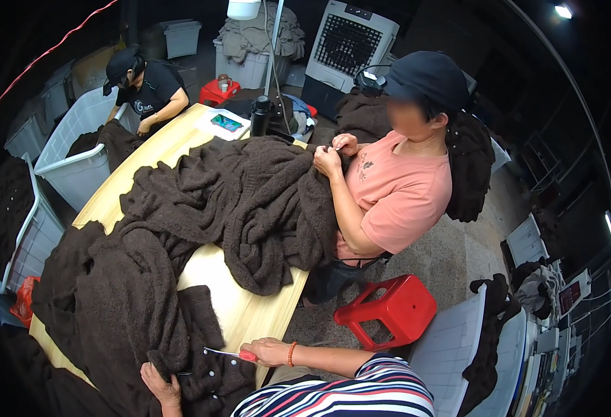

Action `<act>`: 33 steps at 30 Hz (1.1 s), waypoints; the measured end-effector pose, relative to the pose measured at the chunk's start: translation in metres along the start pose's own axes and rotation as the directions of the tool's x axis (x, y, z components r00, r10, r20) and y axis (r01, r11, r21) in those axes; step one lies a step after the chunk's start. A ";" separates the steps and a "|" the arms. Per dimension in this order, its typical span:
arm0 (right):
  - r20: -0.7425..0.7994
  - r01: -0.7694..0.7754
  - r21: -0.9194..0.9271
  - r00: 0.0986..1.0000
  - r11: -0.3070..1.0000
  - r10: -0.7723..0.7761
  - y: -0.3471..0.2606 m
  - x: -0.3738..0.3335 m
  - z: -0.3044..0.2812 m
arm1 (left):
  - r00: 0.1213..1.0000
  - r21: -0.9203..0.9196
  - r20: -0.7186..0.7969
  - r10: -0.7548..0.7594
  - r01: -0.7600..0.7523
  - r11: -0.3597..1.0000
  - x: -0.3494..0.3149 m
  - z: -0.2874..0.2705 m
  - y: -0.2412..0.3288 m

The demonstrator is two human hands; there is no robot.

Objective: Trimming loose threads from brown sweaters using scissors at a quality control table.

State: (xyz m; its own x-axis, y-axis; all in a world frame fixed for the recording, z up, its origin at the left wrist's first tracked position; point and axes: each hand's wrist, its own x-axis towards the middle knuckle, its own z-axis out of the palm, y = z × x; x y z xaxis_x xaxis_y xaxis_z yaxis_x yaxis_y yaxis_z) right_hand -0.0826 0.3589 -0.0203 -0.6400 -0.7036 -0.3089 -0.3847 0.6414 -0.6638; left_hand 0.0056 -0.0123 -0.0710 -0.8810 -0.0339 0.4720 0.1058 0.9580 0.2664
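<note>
Gripping one slim tool (248,355) by its red handle, the right hand (270,352) is closed firmly, the thin metal shaft pointing leftward over dark cloth. One bracelet (291,353) of round orange beads circles that wrist. The left hand (161,384) pinches a fold of dark brown knitwear (121,299), thumb and fingers narrow around it. This knitwear covers the near left part of a single table (270,306) of smooth, pale, grained wood; its texture is nubby and it falls in thick, rounded folds — how many pieces lie there, I cannot tell. At least three small, round, pale buttons (233,361) dot the cloth between and beside the two hands.

One larger heap (250,194) of the same fuzzy knit fills the middle of the table. Two co-workers are in view: one in a pink T-shirt (406,191) at the table's right side, both hands raised together at the heap's edge, and one in a black T-shirt (159,94) bending over a pale plastic bin (76,167). One black cylindrical bottle (260,118) and one flat phone (227,123) stand out at the far end — near a red plastic stool (211,94); a second red stool (406,306), square-topped, is on the floor at right.
</note>
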 end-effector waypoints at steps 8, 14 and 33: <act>-0.003 -0.002 0.030 1.000 1.000 0.002 0.001 0.002 0.002 | 1.000 0.009 -0.013 0.003 -0.003 1.000 -0.004 -0.001 -0.002; -0.033 0.002 0.007 0.999 1.000 -0.002 0.007 -0.005 0.012 | 0.999 0.011 -0.026 0.041 -0.040 0.999 -0.006 0.003 -0.004; 0.168 0.047 0.021 0.985 0.999 -0.050 -0.080 0.005 -0.065 | 0.788 -0.596 0.181 -0.589 0.564 0.571 0.038 -0.044 0.042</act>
State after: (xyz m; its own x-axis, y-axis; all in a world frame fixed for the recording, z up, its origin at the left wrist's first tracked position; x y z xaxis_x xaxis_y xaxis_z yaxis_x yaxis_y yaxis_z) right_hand -0.0981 0.3232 0.0753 -0.4992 -0.7760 -0.3855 -0.4003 0.6011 -0.6917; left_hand -0.0027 0.0138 -0.0047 -0.8396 -0.5396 0.0626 -0.1617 0.3583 0.9195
